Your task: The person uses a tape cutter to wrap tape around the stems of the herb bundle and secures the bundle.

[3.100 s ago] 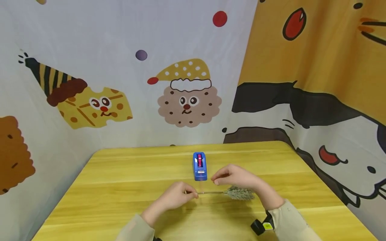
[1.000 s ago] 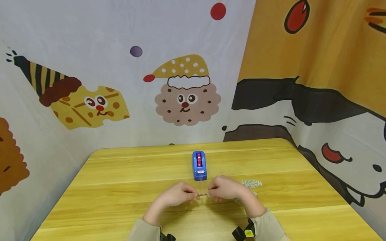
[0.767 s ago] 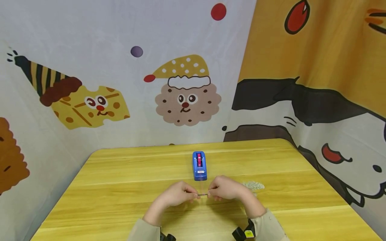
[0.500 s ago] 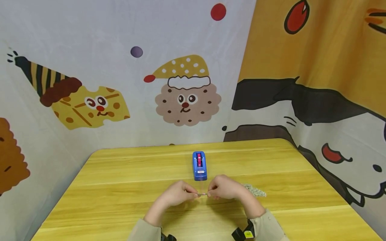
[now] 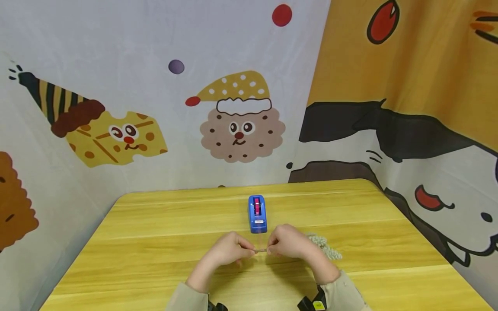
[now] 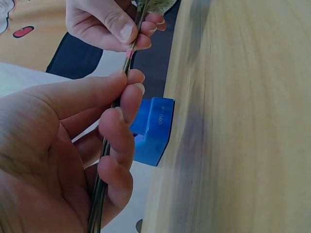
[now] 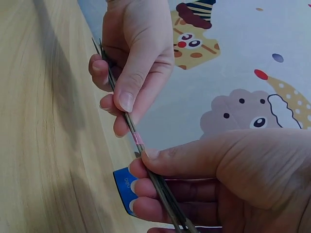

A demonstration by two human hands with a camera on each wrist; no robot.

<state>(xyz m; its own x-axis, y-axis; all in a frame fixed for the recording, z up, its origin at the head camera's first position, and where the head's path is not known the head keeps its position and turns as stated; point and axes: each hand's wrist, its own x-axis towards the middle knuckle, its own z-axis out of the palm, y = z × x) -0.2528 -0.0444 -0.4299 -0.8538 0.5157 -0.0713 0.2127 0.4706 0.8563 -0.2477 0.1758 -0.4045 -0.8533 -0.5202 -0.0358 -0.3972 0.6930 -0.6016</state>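
Both hands hold a thin bundle of dried flower stems (image 5: 261, 250) level over the table. My left hand (image 5: 230, 249) pinches the stems between thumb and forefinger, and their bare ends run along its curled fingers in the left wrist view. Close by, my right hand (image 5: 288, 242) pinches them nearer the pale green, fluffy flower heads (image 5: 324, 245), partly covered by the wrist. A band of pink tape (image 7: 138, 139) wraps the stems between the two hands. Just beyond stands a blue tape dispenser (image 5: 257, 225) with a pink roll; a faint see-through strip reaches from it toward the stems.
The wood-patterned table (image 5: 163, 242) ends at a cartoon-printed cloth wall (image 5: 155, 65) at the back and sides. Black wrist cameras (image 5: 307, 303) sit at both cuffs.
Three seconds ago my right hand was off the stems, near the dispenser; it has since gripped them. During the last second the flower heads shift about as the bundle turns. The dispenser stays put.
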